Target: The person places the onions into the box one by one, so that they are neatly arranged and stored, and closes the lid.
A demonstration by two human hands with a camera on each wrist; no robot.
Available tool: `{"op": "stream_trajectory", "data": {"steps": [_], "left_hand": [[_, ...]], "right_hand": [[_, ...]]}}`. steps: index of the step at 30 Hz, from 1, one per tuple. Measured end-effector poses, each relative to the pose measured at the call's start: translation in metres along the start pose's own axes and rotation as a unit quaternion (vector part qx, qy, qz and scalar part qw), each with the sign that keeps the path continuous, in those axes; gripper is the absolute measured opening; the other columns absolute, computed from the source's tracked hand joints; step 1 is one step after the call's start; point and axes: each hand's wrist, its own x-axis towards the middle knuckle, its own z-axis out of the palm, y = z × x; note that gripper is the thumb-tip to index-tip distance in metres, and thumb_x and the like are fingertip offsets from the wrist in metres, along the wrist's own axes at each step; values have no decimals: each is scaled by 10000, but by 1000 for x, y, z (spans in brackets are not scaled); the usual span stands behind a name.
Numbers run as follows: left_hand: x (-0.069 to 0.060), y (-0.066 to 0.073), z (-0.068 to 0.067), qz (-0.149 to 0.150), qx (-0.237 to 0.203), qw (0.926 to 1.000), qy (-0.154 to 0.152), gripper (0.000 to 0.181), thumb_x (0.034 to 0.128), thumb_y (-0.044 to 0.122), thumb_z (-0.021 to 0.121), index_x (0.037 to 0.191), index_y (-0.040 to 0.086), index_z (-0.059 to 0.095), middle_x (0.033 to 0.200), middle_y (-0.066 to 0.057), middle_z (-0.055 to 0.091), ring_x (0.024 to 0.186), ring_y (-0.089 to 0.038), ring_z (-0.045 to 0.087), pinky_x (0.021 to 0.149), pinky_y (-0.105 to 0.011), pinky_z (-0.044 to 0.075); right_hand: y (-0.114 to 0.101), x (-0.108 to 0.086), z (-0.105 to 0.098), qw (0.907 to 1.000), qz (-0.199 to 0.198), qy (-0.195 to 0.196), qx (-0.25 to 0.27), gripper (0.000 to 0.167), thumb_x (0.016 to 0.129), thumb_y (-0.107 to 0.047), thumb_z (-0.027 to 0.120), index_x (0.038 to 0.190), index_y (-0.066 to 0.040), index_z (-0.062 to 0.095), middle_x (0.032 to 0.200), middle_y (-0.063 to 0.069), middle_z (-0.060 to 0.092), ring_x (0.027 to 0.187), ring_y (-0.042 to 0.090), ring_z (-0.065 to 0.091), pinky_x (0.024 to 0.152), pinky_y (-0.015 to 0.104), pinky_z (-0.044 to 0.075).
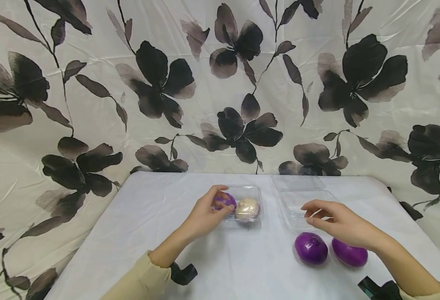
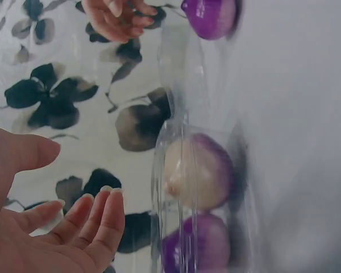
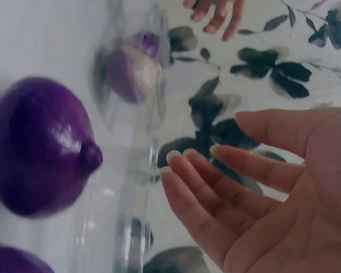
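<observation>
A clear plastic container [image 1: 260, 216] holds a purple onion [image 1: 227, 201] and a pale onion [image 1: 247, 209], side by side. My left hand [image 1: 204, 212] hovers over its left end, fingers relaxed and apart; in the left wrist view the hand [image 2: 62, 222] holds nothing, beside the container with the pale-and-purple onion [image 2: 199, 170]. My right hand [image 1: 345, 223] hangs loosely bent over the near right part of a second clear container [image 1: 291, 200], its fingers empty in the right wrist view [image 3: 256, 193]. Two purple onions [image 1: 311, 248] [image 3: 40, 148] lie in front of that container, the right one [image 1: 349, 253] partly beneath the hand.
A white cloth [image 1: 242, 266] covers the table. Behind it hangs a pale curtain [image 1: 295, 108] with dark flowers. The second container's raised clear lid [image 1: 298, 182] stands toward the table's back edge.
</observation>
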Motion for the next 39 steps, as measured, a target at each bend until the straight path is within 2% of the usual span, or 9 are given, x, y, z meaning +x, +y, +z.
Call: {"op": "stream_trajectory", "data": {"steps": [5, 8, 15, 22, 26, 30, 32, 35, 39], "left_hand": [[10, 8, 19, 88, -122, 9993, -347, 558, 944, 122, 719, 1441, 60, 472, 1209, -134, 609, 1005, -192, 655, 899, -334, 594], [15, 11, 30, -1, -287, 9983, -509, 594, 940, 148, 724, 1462, 70, 452, 1281, -177, 584, 1023, -197, 658, 869, -328, 592], [23, 19, 57, -332, -432, 9952, -807, 646, 945, 225, 739, 1492, 64, 435, 1327, -171, 569, 1100, -236, 649, 783, -310, 608], [31, 28, 80, -458, -194, 9930, -1073, 685, 956, 316, 726, 1503, 41, 419, 1335, -75, 575, 1066, -149, 647, 873, -308, 563], [36, 31, 96, -559, -15, 9907, -1239, 759, 951, 380, 725, 1535, 41, 379, 1383, -59, 555, 1084, -120, 662, 878, -280, 551], [42, 36, 115, -822, -328, 9866, -1374, 803, 956, 382, 718, 1557, 27, 321, 1418, -63, 512, 1043, -141, 688, 803, -251, 569], [44, 38, 124, -986, -545, 9841, -1370, 804, 963, 371, 711, 1557, 15, 304, 1430, -78, 487, 982, -162, 706, 784, -251, 566], [46, 40, 135, -1234, -775, 9815, -1241, 808, 971, 356, 701, 1560, -2, 279, 1437, -103, 458, 867, -174, 713, 782, -280, 577], [49, 41, 146, -1432, -687, 9834, -882, 846, 962, 382, 701, 1569, -13, 264, 1445, -145, 450, 756, -125, 680, 904, -344, 567]], "right_hand": [[13, -13, -13, 9978, -374, 332, -434, 322, 999, -139, 672, 1308, -61, 628, 1201, 49, 674, 1043, 74, 657, 879, 262, 584], [26, -22, -22, 9941, -504, 588, -762, 359, 966, -122, 714, 1312, -81, 628, 1212, 19, 669, 1041, 44, 647, 872, 257, 583], [60, -50, -42, 9888, -41, 976, -1128, 435, 912, -160, 787, 1312, -109, 622, 1215, 49, 666, 1027, -26, 620, 841, 195, 570], [89, -71, -52, 9924, 624, 616, -864, 569, 880, -153, 816, 1356, 12, 552, 1275, 216, 608, 1012, -89, 574, 762, 205, 587], [99, -76, -51, 9898, 1291, 131, -593, 619, 918, -247, 784, 1395, 34, 509, 1323, 243, 581, 1092, 140, 637, 773, 276, 590], [111, -81, -50, 9830, 1762, -476, -195, 643, 973, -290, 711, 1447, 54, 446, 1357, 256, 558, 1124, 352, 633, 803, 360, 568], [118, -84, -50, 9816, 1793, -651, 49, 634, 986, -261, 689, 1468, 53, 422, 1374, 268, 544, 1124, 328, 636, 825, 425, 570], [127, -87, -48, 9819, 1674, -832, 299, 644, 995, -215, 666, 1509, 37, 370, 1416, 288, 510, 1127, 213, 642, 833, 425, 559], [135, -87, -45, 9830, 1488, -906, 587, 678, 988, -177, 672, 1534, 23, 324, 1449, 315, 467, 1124, 84, 615, 810, 318, 539]]}}
